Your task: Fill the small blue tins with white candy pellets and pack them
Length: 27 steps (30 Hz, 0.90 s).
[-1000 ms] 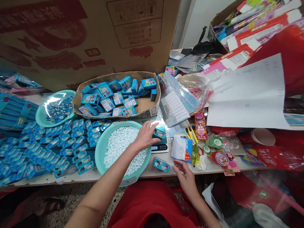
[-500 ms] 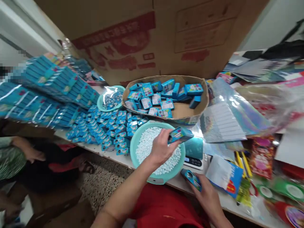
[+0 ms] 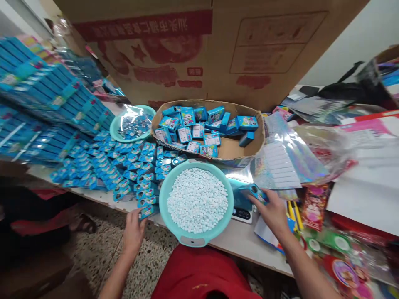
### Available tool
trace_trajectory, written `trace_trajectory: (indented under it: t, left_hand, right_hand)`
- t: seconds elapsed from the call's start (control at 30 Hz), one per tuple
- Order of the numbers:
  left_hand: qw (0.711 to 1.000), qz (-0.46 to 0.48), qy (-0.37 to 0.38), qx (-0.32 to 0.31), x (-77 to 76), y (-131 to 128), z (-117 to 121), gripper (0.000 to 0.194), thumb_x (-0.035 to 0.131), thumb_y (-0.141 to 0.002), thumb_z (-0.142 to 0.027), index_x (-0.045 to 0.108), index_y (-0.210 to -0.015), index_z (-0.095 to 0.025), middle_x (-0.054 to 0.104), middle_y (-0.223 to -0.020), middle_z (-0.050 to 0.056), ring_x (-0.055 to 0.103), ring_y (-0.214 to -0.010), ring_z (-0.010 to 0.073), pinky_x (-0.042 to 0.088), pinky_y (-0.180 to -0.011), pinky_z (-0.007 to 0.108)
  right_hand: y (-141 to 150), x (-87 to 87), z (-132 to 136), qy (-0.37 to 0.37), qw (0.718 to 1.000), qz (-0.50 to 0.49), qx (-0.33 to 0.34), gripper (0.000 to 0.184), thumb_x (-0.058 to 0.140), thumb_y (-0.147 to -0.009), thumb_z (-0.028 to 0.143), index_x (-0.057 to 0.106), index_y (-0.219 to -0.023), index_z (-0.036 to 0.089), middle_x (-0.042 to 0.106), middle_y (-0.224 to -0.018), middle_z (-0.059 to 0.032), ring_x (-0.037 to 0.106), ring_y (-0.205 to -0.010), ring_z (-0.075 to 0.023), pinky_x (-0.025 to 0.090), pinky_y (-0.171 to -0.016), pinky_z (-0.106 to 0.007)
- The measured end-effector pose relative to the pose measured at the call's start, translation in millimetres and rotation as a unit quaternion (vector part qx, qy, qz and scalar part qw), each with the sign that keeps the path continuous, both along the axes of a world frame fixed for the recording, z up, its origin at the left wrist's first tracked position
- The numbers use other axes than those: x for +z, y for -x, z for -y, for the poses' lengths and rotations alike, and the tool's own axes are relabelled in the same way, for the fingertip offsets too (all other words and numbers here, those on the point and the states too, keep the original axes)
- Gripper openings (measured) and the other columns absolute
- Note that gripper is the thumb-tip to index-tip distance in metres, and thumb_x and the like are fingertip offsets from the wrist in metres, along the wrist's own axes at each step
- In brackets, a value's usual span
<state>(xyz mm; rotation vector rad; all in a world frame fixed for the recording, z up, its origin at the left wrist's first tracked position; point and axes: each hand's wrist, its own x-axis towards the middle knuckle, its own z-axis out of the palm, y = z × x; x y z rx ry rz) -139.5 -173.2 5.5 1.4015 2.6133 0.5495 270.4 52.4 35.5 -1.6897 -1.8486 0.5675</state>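
My left hand pinches a small blue box at the front end of a row of like boxes, beside the bowl's left rim. My right hand grips another small blue box just above or at the right side of the digital scale; whether it touches the scale I cannot tell. Between the hands stands a turquoise bowl with many small pale tablets in it. Several rows of blue boxes stand to the bowl's left, some showing a round hole in the end.
Behind the bowl, a cut-down cardboard tray holds several blue boxes. A smaller turquoise bowl stands at the back left, near wrapped stacks. A big carton blocks the back. Plastic sheets and packets lie at right.
My left hand has moved from over the tablets to the box row at left, with its box. My right hand has lifted its box toward the scale. The camera view has shifted.
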Motion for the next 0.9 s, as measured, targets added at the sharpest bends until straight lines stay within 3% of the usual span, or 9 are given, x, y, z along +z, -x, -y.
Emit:
trace_trajectory:
  t: [0.03, 0.1, 0.27, 0.4, 0.5, 0.6, 0.67, 0.8, 0.9]
  left_hand:
    - [1.000, -0.019, -0.014, 0.005, -8.4, -2.9, -1.1, 0.035, 0.045, -0.082, -0.035, 0.051, -0.110, -0.017, 0.053, -0.107, 0.013, 0.054, -0.104, 0.0285, 0.048, -0.083, 0.041]
    - [0.998, -0.064, -0.021, 0.001, -9.8, -8.3, -1.4, 0.039, 0.044, -0.083, -0.031, 0.048, -0.118, -0.014, 0.048, -0.115, 0.017, 0.049, -0.111, 0.0314, 0.046, -0.087, 0.046]
    - [0.981, -0.141, -0.104, -0.084, 25.8, -32.1, -15.6, 0.036, 0.047, -0.085, -0.020, 0.049, -0.120, -0.014, 0.050, -0.119, 0.018, 0.048, -0.115, 0.0305, 0.041, -0.094, 0.047]
    - [0.961, -0.041, -0.144, -0.232, 26.8, -81.3, -73.5, 0.029, 0.047, -0.087, -0.021, 0.052, -0.116, -0.020, 0.061, -0.103, 0.009, 0.056, -0.100, 0.0220, 0.045, -0.090, 0.038]
    - [0.935, 0.023, -0.079, -0.346, 12.8, -130.5, -122.0, 0.034, 0.047, -0.088, -0.030, 0.051, -0.121, -0.021, 0.059, -0.116, 0.009, 0.050, -0.113, 0.0236, 0.040, -0.096, 0.040]
    - [0.904, 0.032, 0.009, -0.425, 3.2, -167.8, -147.9, 0.041, 0.049, -0.086, -0.037, 0.050, -0.126, -0.026, 0.050, -0.132, 0.008, 0.039, -0.125, 0.0278, 0.033, -0.101, 0.045]
    - [0.902, 0.020, 0.049, -0.428, 0.4, -177.1, -152.5, 0.037, 0.050, -0.086, -0.039, 0.055, -0.120, -0.026, 0.053, -0.127, 0.009, 0.043, -0.120, 0.0291, 0.035, -0.096, 0.045]
    - [0.923, 0.019, 0.078, -0.376, -2.5, -166.8, -153.7, 0.024, 0.048, -0.085, -0.040, 0.063, -0.092, -0.022, 0.061, -0.093, 0.011, 0.054, -0.093, 0.0269, 0.041, -0.081, 0.038]
    - [0.955, 0.086, 0.034, -0.281, -1.0, -152.7, -159.1, 0.020, 0.049, -0.083, -0.038, 0.060, -0.080, -0.022, 0.060, -0.081, 0.007, 0.056, -0.083, 0.0225, 0.042, -0.074, 0.031]
  right_hand:
    - [3.8, -4.9, -5.7, 0.002, 1.000, 0.000, 0.006, 0.063, 0.049, -0.068, 0.075, 0.063, -0.090, 0.017, 0.067, -0.084, -0.0101, 0.061, -0.077, -0.0252, 0.048, -0.071, -0.038]
    - [10.1, -13.9, -12.3, 0.015, 1.000, 0.004, 0.014, 0.063, 0.047, -0.069, 0.074, 0.063, -0.092, 0.017, 0.066, -0.085, -0.0106, 0.061, -0.078, -0.0253, 0.048, -0.071, -0.038]
    - [13.5, -23.1, -9.1, 0.042, 0.998, -0.028, 0.024, 0.062, 0.055, -0.068, 0.070, 0.060, -0.101, 0.018, 0.063, -0.095, -0.0108, 0.060, -0.086, -0.0267, 0.048, -0.077, -0.042]
    - [0.3, -17.9, 6.9, 0.023, 0.994, -0.101, -0.037, 0.062, 0.059, -0.073, 0.060, 0.051, -0.118, 0.018, 0.056, -0.112, -0.0134, 0.055, -0.101, -0.0273, 0.048, -0.084, -0.046]
    - [-12.8, -11.9, 23.0, 0.019, 0.985, -0.141, -0.094, 0.050, 0.056, -0.079, 0.053, 0.052, -0.116, 0.019, 0.054, -0.111, -0.0120, 0.056, -0.098, -0.0242, 0.051, -0.080, -0.044]
    - [-25.8, -7.5, 38.6, 0.010, 0.982, -0.149, -0.112, 0.044, 0.059, -0.079, 0.048, 0.054, -0.112, 0.020, 0.055, -0.108, -0.0106, 0.057, -0.095, -0.0224, 0.053, -0.078, -0.042]
    - [-35.3, -6.5, 48.2, 0.005, 0.981, -0.148, -0.124, 0.042, 0.060, -0.078, 0.046, 0.055, -0.110, 0.019, 0.055, -0.109, -0.0112, 0.057, -0.095, -0.0223, 0.053, -0.078, -0.042]
    - [-53.8, -9.0, 66.0, 0.010, 0.976, -0.154, -0.151, 0.036, 0.059, -0.080, 0.043, 0.058, -0.106, 0.019, 0.058, -0.105, -0.0112, 0.059, -0.093, -0.0226, 0.053, -0.077, -0.043]
    - [-62.3, -11.6, 75.4, 0.022, 0.974, -0.164, -0.156, 0.032, 0.058, -0.080, 0.042, 0.060, -0.102, 0.018, 0.062, -0.096, -0.0094, 0.061, -0.087, -0.0217, 0.053, -0.077, -0.042]
